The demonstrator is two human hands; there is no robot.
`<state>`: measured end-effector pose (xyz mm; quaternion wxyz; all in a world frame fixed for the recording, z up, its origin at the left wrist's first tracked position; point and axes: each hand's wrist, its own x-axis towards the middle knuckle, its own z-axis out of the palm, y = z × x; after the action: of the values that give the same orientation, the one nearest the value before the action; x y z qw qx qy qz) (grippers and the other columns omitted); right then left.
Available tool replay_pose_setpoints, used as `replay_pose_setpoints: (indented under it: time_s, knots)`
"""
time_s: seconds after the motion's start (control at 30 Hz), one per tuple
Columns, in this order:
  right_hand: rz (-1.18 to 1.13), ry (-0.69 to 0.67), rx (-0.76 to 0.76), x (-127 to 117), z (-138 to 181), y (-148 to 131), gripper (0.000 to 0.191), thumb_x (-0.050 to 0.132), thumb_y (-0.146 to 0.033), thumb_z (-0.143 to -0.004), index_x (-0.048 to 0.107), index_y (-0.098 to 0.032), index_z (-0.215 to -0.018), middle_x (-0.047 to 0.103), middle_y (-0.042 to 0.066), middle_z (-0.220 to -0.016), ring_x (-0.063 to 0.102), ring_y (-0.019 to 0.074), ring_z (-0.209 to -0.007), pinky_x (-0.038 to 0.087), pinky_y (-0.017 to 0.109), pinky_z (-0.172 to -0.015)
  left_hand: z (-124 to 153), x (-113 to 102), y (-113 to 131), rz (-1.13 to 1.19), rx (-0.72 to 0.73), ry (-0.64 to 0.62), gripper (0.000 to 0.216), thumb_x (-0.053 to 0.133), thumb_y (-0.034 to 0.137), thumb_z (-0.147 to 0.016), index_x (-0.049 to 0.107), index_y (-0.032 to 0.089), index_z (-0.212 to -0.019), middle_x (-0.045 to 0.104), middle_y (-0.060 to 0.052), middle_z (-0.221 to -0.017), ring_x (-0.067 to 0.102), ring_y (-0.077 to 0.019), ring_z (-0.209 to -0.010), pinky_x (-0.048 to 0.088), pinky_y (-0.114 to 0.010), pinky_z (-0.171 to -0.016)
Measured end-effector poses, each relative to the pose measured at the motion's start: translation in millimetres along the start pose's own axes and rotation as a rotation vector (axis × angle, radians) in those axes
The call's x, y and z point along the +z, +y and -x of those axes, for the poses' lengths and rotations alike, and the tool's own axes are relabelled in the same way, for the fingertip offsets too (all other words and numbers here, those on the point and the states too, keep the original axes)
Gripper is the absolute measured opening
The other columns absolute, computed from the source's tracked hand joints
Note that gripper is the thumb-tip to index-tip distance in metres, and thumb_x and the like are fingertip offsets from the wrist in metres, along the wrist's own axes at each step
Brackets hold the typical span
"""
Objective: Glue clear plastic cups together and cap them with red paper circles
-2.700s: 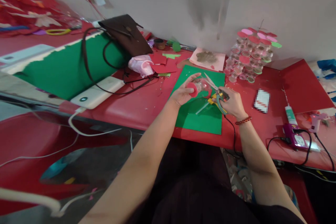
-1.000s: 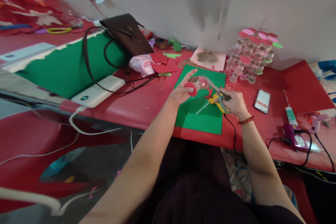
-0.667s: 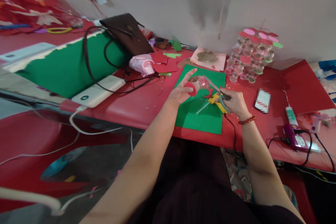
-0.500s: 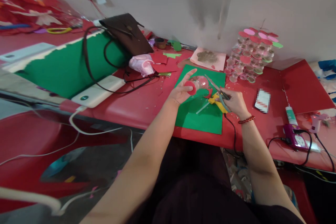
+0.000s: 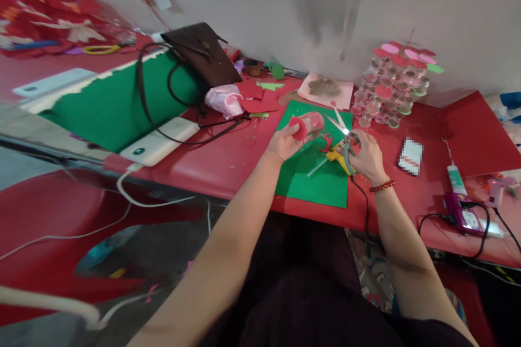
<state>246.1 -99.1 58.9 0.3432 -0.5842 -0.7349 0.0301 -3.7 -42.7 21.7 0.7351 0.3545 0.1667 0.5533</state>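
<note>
My left hand [image 5: 285,143] is closed around a small clear plastic jar [image 5: 314,122] whose near end carries a red paper disc [image 5: 298,127]. The jar lies on its side in the hand, above a green sheet [image 5: 311,187]. In my right hand [image 5: 367,157] is a pair of scissors [image 5: 345,138] with grey-green handles. Their blades stand apart and point toward the far end of the jar, not touching it. Below the scissors a yellow glue gun [image 5: 337,158] rests on the sheet, a clear glue stick [image 5: 318,167] showing from it. Red paper scraps [image 5: 326,142] lie beside it.
A stack of clear jars [image 5: 386,92] topped with coloured discs stands at the back right. Nearby are a phone [image 5: 410,156], a purple power socket [image 5: 462,214] and a pink glue gun [image 5: 496,190]. To the left sit a brown bag [image 5: 203,54] and a white power bank [image 5: 160,141].
My left hand has turned the jar, so its side now shows more. The scissors' blades have spread apart in my right hand.
</note>
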Motion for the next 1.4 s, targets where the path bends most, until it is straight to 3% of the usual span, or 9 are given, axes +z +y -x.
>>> replay_pose_setpoints:
  time_s: [0.3,0.53,0.7,0.87,1.1,1.23,1.4]
  knots:
    - [-0.067,-0.043,-0.004,7,4,-5,0.044,0.074,-0.051,-0.083,0.073,-0.023,-0.117,0.076,0.008,-0.099,0.068,0.0244,-0.086,0.051,0.035,-0.075,1,-3,-2,-0.014,-0.055,-0.148,0.072,0.088,0.038,-0.064,0.067,0.016,-0.129,0.074,-0.014,-0.118,0.069,-0.0358,-0.126,0.052,-0.051,-0.113]
    - [-0.148,-0.049,-0.029,8,3,-3,0.047,0.076,-0.052,-0.082,0.077,-0.020,-0.117,0.075,0.007,-0.093,0.067,0.0222,-0.081,0.052,0.033,-0.076,0,-2,-3,-0.026,-0.049,-0.135,0.069,0.088,0.034,-0.063,0.066,0.021,-0.127,0.073,-0.007,-0.096,0.067,-0.0362,-0.128,0.050,-0.054,-0.115]
    - [-0.226,-0.071,-0.004,9,2,-2,0.049,0.078,-0.049,-0.081,0.079,-0.019,-0.119,0.078,0.008,-0.096,0.069,0.0215,-0.081,0.054,0.032,-0.077,1,0,-2,-0.022,-0.050,-0.154,0.072,0.090,0.034,-0.060,0.067,0.020,-0.127,0.073,-0.008,-0.099,0.069,-0.0372,-0.123,0.050,-0.054,-0.115]
    - [-0.276,-0.091,0.037,8,1,-1,0.050,0.081,-0.048,-0.077,0.080,-0.019,-0.118,0.079,0.006,-0.096,0.070,0.0212,-0.080,0.054,0.031,-0.075,1,0,-2,-0.039,-0.049,-0.121,0.069,0.087,0.033,-0.063,0.065,0.022,-0.127,0.073,-0.008,-0.099,0.067,-0.0358,-0.128,0.050,-0.053,-0.116]
    - [-0.320,-0.065,0.061,5,3,-5,0.036,0.072,-0.054,-0.084,0.079,-0.019,-0.093,0.070,0.000,-0.072,0.061,0.0151,-0.064,0.044,0.025,-0.061,2,1,-2,-0.034,-0.055,-0.116,0.061,0.085,0.029,-0.067,0.068,0.020,-0.125,0.075,-0.010,-0.111,0.068,-0.0336,-0.128,0.052,-0.050,-0.115]
    - [-0.268,0.057,0.119,-1,3,-6,0.045,0.072,-0.059,-0.083,0.077,-0.019,-0.104,0.068,0.001,-0.072,0.059,0.0160,-0.065,0.045,0.028,-0.062,2,3,-2,0.005,-0.027,-0.059,0.049,0.078,0.024,-0.074,0.071,0.019,-0.122,0.077,-0.009,-0.122,0.070,-0.0295,-0.125,0.053,-0.047,-0.116]
    - [-0.092,0.106,0.077,-4,2,-7,0.056,0.073,-0.061,-0.081,0.070,-0.022,-0.121,0.074,0.009,-0.099,0.065,0.0234,-0.082,0.049,0.035,-0.071,0,4,-2,0.028,-0.038,0.027,0.037,0.067,0.025,-0.085,0.071,0.020,-0.121,0.078,-0.009,-0.123,0.067,-0.0293,-0.132,0.052,-0.049,-0.116]
